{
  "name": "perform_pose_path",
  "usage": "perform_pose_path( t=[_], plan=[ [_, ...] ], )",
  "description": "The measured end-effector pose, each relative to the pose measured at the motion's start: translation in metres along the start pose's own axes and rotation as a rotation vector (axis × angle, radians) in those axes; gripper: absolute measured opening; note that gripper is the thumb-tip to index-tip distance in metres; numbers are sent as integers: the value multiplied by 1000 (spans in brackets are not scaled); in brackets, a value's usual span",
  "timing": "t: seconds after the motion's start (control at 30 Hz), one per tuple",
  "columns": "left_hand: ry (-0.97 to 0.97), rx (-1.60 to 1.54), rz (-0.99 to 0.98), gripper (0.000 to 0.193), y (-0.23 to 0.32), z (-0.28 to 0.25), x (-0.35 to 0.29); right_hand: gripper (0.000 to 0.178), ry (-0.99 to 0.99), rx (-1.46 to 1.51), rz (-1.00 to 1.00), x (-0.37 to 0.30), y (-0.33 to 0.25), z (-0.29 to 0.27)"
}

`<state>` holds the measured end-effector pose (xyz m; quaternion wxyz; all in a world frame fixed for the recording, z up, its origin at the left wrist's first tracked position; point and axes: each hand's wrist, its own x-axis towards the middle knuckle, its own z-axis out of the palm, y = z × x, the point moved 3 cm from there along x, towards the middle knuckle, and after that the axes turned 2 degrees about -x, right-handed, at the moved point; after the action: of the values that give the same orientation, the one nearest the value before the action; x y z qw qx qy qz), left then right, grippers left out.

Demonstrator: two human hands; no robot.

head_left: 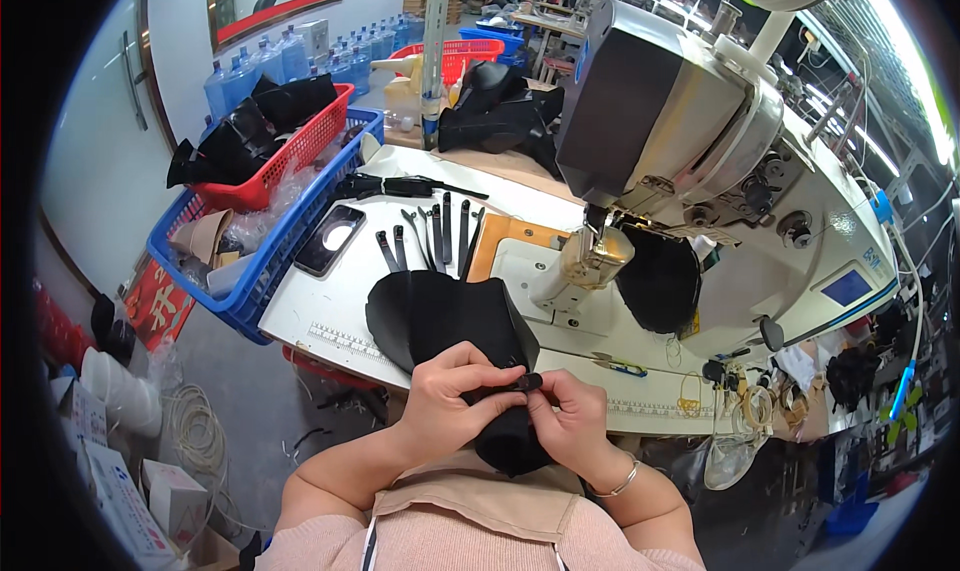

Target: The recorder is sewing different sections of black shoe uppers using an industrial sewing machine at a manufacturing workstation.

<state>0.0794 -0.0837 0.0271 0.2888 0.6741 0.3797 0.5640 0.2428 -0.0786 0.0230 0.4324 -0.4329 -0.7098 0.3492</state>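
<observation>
At the front edge of the sewing table, my left hand (pixel 447 391) and my right hand (pixel 572 411) meet, fingertips pinched on a small black strap (pixel 529 381). Its far end is hidden by my fingers. Under and beyond my hands lies a black, soft-looking curved piece (pixel 440 316), perhaps a boot upper, partly hanging over the edge towards my lap. Several more black straps (pixel 446 229) are laid out just behind it on the white tabletop (pixel 315 296). A bracelet (pixel 627 476) circles my right wrist.
A large sewing machine (pixel 690 121) fills the right side, with another black piece (pixel 660 281) beside its post. A phone (pixel 331 239) lies at left, near a blue crate (pixel 265 286) and a red basket (pixel 285 151). Small snips (pixel 622 367) rest by the ruler strip.
</observation>
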Motion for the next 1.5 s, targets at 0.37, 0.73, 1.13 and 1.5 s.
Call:
perform_pose_path(
  t=[0.37,0.73,1.13,1.5],
  plan=[
    [-20,-144,-164,33,-18,7,-2,8,-94,546,217,-1,35,0],
    [-144,44,58,56,-27,15,-1,10,-82,405,52,5,35,-1],
    [-266,-670,-573,71,-51,22,-9,13,-242,422,34,8,43,-9],
    [-30,-725,-63,80,-48,-9,-21,43,-365,159,-50,31,9,-22]
  ],
)
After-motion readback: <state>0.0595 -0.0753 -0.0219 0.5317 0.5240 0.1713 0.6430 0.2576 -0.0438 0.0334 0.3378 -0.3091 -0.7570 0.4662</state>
